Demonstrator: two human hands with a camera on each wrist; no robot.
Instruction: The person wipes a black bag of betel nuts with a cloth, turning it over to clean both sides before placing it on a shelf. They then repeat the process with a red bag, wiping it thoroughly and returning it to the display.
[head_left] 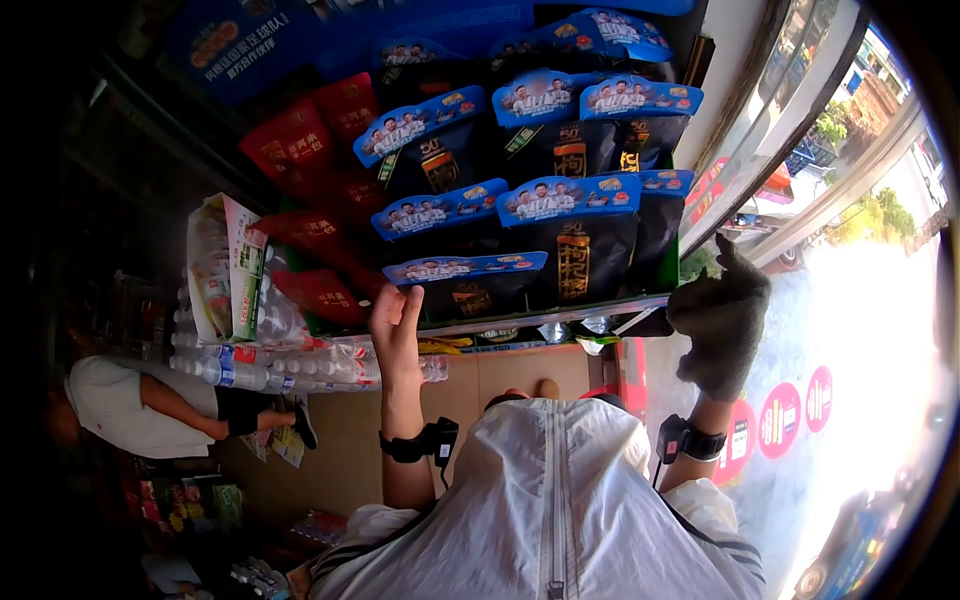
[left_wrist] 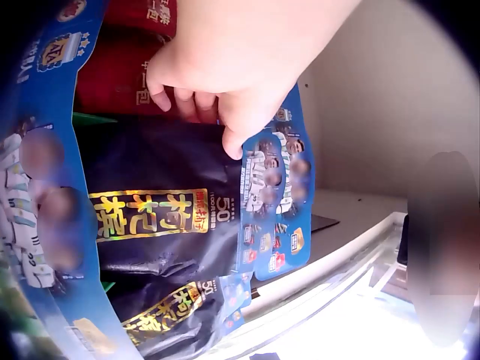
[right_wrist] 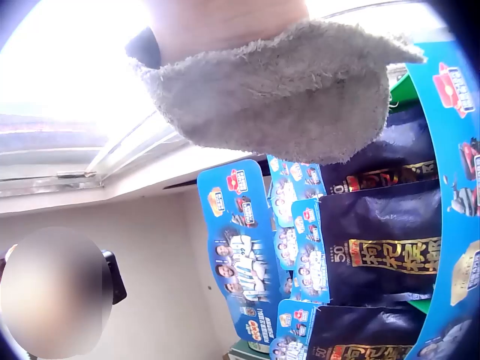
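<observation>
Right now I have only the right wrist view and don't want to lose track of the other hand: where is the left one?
Observer: The left hand is at the left end of the front dark packet, by its blue top card; I can't tell whether the fingers grip it.
Operator: My view shows dark packets with blue cards. Any other kind beside them?
Observer: Yes, red packets stand to their left.
Operator: And lower down, past the red ones?
Observer: Clear bottles, a whole group of them, at the left in the head view.
</observation>
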